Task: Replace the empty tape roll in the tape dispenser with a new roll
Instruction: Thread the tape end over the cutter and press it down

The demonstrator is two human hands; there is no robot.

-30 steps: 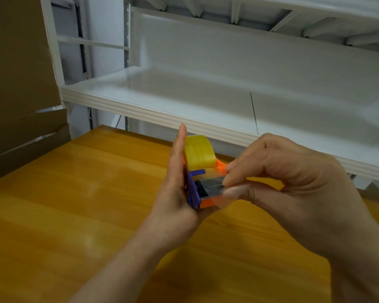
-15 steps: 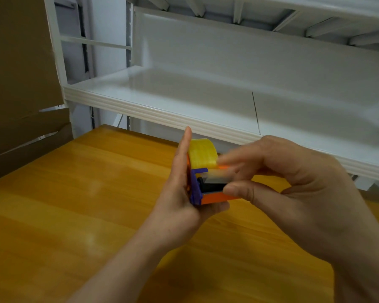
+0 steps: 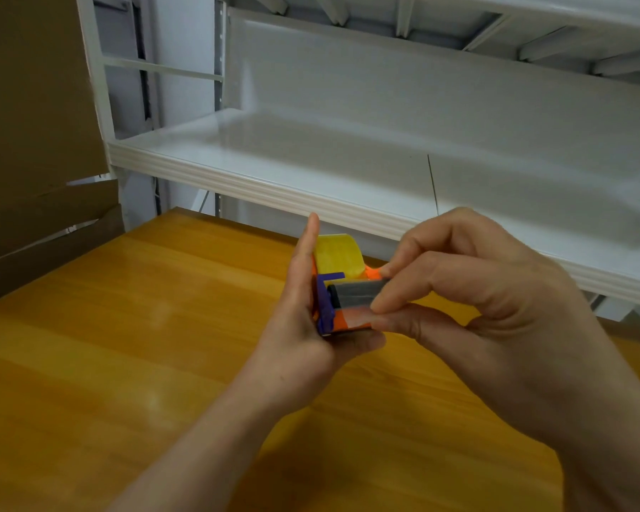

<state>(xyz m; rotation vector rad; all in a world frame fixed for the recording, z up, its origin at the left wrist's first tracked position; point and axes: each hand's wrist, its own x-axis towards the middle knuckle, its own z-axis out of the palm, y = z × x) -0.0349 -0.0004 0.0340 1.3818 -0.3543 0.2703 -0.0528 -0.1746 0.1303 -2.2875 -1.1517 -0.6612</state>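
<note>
Item: orange tape dispenser [image 3: 348,321], held above the wooden table [image 3: 108,345]. The left hand [image 3: 303,327] was wrapped around its body; the right hand [image 3: 470,290] pinched, thumb and forefinger closed, at the dispenser's front edge.

Progress: a yellow tape roll [image 3: 339,258] sat already mounted, so the swap appeared done; threading the loose end across the grey roller [image 3: 355,293] and blade seemed left.

Obscured: the clear tape strip itself, the cutter and the hub were hard to make out. No empty roll was in view.
</note>
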